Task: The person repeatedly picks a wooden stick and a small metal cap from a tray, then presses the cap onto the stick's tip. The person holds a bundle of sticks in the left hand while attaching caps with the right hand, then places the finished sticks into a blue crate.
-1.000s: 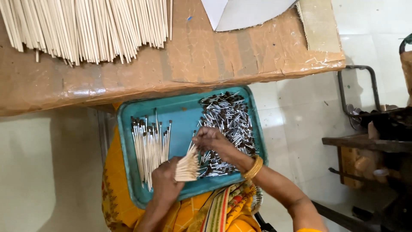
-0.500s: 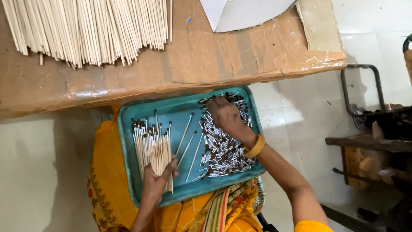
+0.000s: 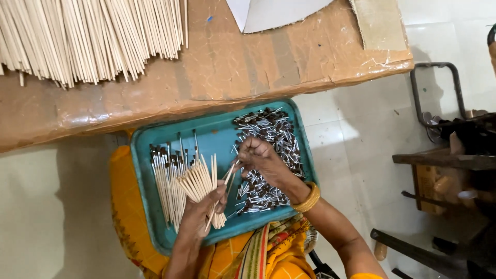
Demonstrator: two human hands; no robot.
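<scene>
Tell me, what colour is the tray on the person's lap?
The tray is teal, a blue-green; the head view shows it clearly.

A pale tiled floor [image 3: 356, 150] lies below, brightly lit. A brown cardboard-covered table [image 3: 232, 67] spans the top, with a white sheet [image 3: 274, 13] on it. At right stands dark wooden furniture [image 3: 444, 165] beside a metal frame [image 3: 434, 93].

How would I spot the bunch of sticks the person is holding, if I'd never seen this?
Find the teal tray on the person's lap, below the brown cardboard table. Near its middle, the left hand grips a fanned bunch of pale sticks. Unlike the dark-tipped sticks lying flat beside it and the small silvery pieces heaped to the right, this bunch has plain ends.
</scene>
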